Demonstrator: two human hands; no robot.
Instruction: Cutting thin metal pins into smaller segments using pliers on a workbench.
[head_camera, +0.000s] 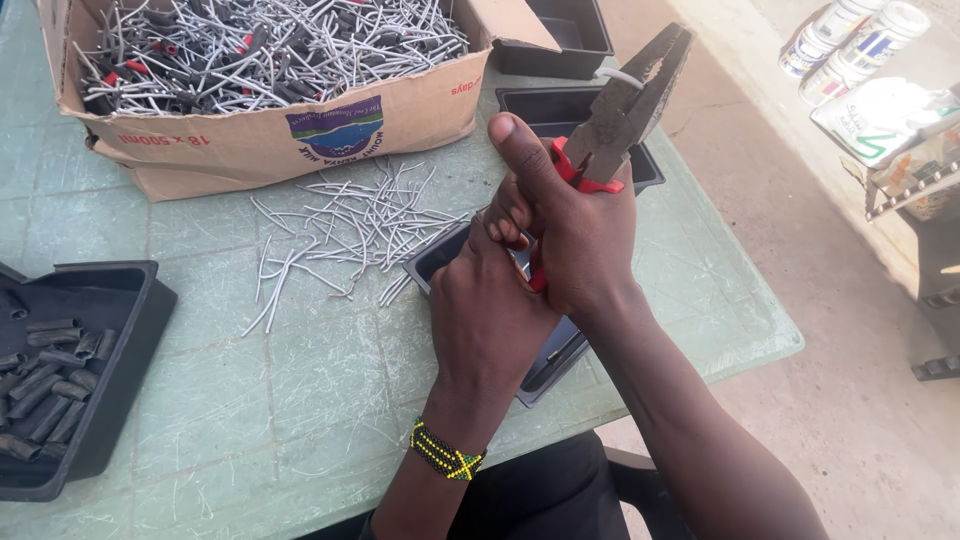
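The right hand (575, 235) grips red-handled pliers (625, 105), jaws up, with the left hand (490, 300) touching, above a black tray (432, 262).

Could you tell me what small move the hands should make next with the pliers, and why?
Probably squeeze the handles. The right hand holds the pliers raised, nose up, a short pale wire at the jaws, and the left hand is pressed against the handles over the black tray.

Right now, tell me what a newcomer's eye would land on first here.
The pliers stand out, raised mid-frame in the right hand, with the left hand pressed against it. Behind, at the top left, a cardboard box brims with grey wires, and more loose wires lie scattered on the green table before it.
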